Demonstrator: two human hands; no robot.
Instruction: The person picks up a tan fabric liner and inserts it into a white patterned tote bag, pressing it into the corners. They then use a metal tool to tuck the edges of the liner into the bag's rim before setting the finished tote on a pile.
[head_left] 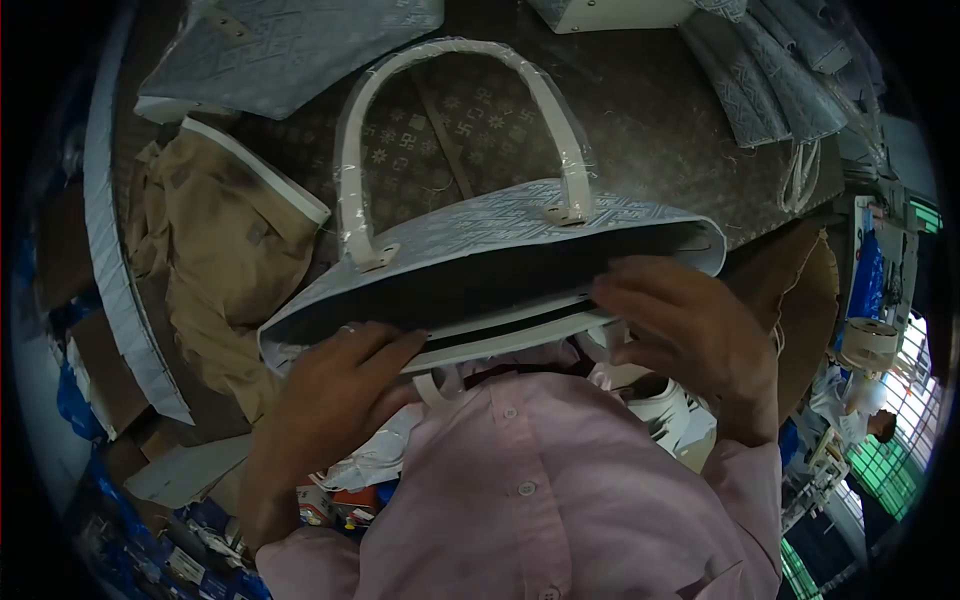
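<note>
A patterned grey-white handbag (470, 225) stands open in front of my chest, its dark inside showing. Its far handle (455, 48) rises in an arch wrapped in clear plastic, while the near handle hangs down against the pink shirt. My left hand (345, 390) grips the near rim at the left, fingertips over the edge and thumb hidden beneath. At the right end of the same rim is my right hand (690, 330), its fingers apart and bent over the edge, slightly blurred. Whether those fingers pinch the rim is hard to see.
Brown cloth (235, 250) with a white edge lies on the table (640, 110) to the left. Another patterned bag (300, 50) is at the back left, and stacked patterned pieces (765, 80) are at the back right. A person (850, 405) is far off at the right.
</note>
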